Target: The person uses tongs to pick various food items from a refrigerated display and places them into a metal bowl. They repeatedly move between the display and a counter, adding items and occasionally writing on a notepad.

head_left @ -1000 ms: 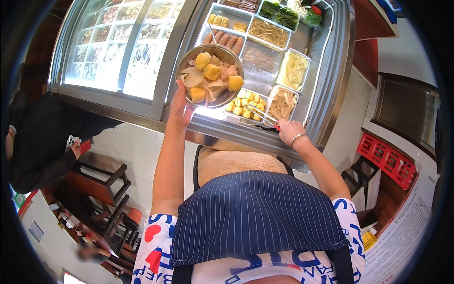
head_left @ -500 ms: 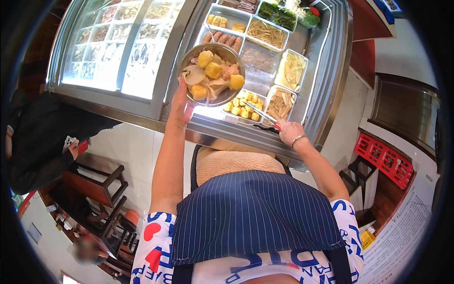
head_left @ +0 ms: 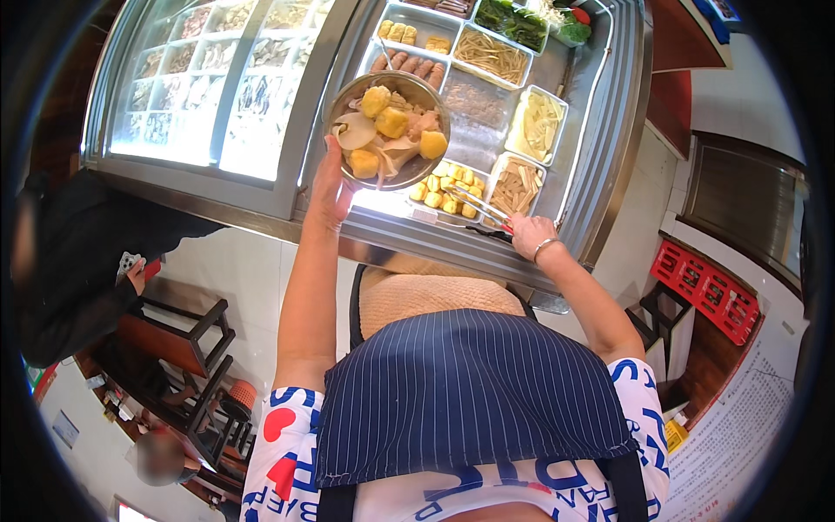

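Observation:
My left hand [head_left: 332,184] grips a round metal bowl [head_left: 400,178] by its left side, holding it over the front of the food counter. Inside lie several yellow puffy cubes [head_left: 391,123], pale slices [head_left: 355,131] and other pinkish food. In my right hand [head_left: 531,237] are metal tongs [head_left: 484,207] with red on the handles. Their tips reach into a white tray of yellow cubes [head_left: 456,188], right of the bowl. The jaws look apart; whether a cube sits between them is unclear.
Trays of beige strips [head_left: 517,184], pale yellow slices [head_left: 536,126], noodle-like strands [head_left: 492,59], sausages [head_left: 409,66] and greens [head_left: 511,24] fill the counter. A lit glass case [head_left: 209,96] stands left. Someone in black [head_left: 96,252] holds a phone at left. A red crate [head_left: 706,291] sits right.
The tong jaws look wider apart over the yellow cubes, and my right hand has shifted slightly left. The bowl has moved slightly up and left, still in my left hand.

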The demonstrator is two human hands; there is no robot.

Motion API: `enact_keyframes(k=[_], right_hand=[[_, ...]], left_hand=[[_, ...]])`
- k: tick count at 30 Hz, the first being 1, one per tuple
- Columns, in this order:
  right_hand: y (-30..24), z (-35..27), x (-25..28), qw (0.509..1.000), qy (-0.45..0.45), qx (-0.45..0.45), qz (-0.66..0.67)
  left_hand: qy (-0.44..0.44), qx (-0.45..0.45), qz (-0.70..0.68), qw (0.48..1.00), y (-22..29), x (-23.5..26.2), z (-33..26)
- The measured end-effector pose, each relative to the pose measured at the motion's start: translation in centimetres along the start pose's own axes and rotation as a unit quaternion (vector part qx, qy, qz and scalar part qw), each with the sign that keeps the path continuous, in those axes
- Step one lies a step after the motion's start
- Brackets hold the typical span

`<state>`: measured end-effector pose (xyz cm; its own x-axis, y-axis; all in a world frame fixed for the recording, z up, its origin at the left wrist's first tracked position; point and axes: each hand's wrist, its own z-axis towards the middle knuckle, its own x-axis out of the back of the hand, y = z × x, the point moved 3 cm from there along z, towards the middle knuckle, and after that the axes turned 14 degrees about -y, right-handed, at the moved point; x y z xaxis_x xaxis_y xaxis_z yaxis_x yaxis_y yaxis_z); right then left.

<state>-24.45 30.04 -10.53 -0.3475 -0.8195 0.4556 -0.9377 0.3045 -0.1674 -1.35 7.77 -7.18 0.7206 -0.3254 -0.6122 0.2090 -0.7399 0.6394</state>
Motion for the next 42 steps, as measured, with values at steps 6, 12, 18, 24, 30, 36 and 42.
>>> enact_keyframes(k=[6,12,18,24,30,36,42], right_hand=[[0.2,0.2,-0.4,1.000,0.001,-0.003,0.023],[1.4,-1.5,-1.0,0.991,-0.037,-0.002,0.129],[2.8,-3.1,-0.5,0.982,-0.045,0.003,0.185],[2.4,-3.2,-0.7,0.968,-0.081,0.000,0.237],[3.1,-2.7,0.8,0.936,0.049,-0.013,0.349],[2.2,2.6,-1.3,0.972,-0.019,-0.066,0.225],[0.1,1.8,0.7,0.957,0.031,-0.016,0.287]], left_hand=[[0.002,0.010,-0.009,1.000,0.0,0.1,0.2],[-0.004,0.000,-0.011,1.000,-0.1,0.3,0.2],[-0.017,0.007,-0.025,1.000,-0.4,0.7,0.2],[-0.013,0.009,-0.021,1.000,-0.1,-0.3,-0.4],[-0.023,-0.015,-0.016,0.999,0.6,-1.0,-0.9],[-0.030,-0.027,-0.020,0.999,0.9,-2.1,-2.5],[0.074,-0.054,-0.041,0.995,1.3,-2.3,-7.1]])
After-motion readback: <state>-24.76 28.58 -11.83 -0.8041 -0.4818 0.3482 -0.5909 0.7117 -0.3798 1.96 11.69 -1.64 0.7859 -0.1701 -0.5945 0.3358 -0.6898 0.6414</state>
